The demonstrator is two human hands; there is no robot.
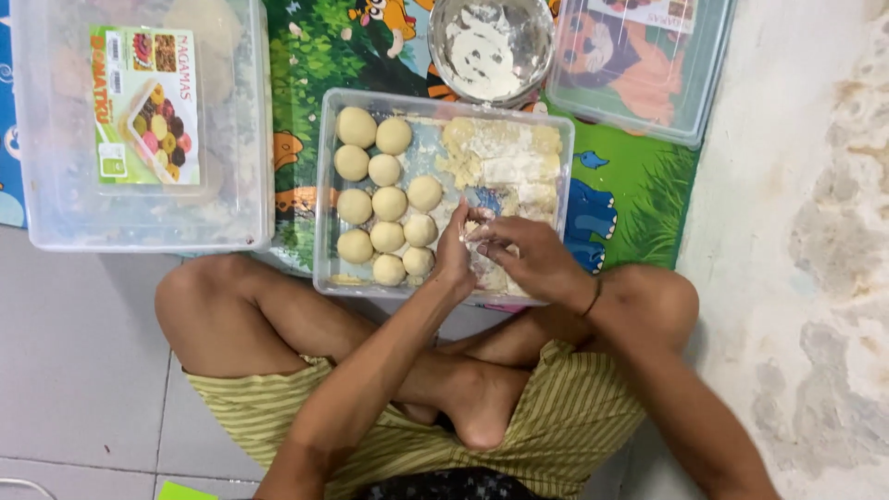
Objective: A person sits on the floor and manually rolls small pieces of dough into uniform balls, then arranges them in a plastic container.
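Both hands (495, 250) pinch dough piece (474, 229) over clear tray (323, 185) (dough balls (387, 204) alongside).

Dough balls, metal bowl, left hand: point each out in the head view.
dough balls (389, 204): head view, on a middle ball in the clear tray.
metal bowl (491, 46): head view, on its floured bottom.
left hand (454, 255): head view, on the back of the hand.

Dough balls (387, 202) fill the tray's (324, 185) left half, bowl (491, 46) behind it.
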